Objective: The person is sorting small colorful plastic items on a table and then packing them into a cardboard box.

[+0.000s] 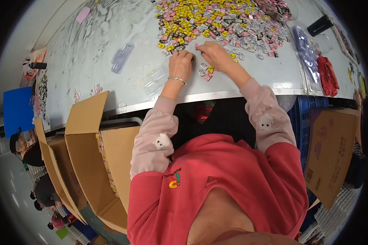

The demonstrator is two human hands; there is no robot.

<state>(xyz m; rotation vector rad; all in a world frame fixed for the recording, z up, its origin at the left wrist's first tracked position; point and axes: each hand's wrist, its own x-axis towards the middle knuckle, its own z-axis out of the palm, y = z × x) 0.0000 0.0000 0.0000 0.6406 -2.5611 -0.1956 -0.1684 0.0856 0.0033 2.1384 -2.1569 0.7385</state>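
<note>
A wide heap of small flat pieces in yellow, pink, black and white [225, 24] spreads over the far middle of the white table [143, 53]. At its near edge my left hand [180, 66] rests on the tabletop with fingers curled; a dark bit shows by the fingertips, but what they hold is hidden. My right hand [216, 56] pinches a small pink piece [196, 46] between thumb and finger, just right of the left hand. Several loose pieces [208, 76] lie below and between the hands.
Clear plastic blister trays [122, 58] lie on the left of the table. Open cardboard cartons [88, 118] stand below its left edge. To the right are a red cloth item [328, 76], plastic packaging [306, 51], a black object [319, 25] and a blue crate [303, 130].
</note>
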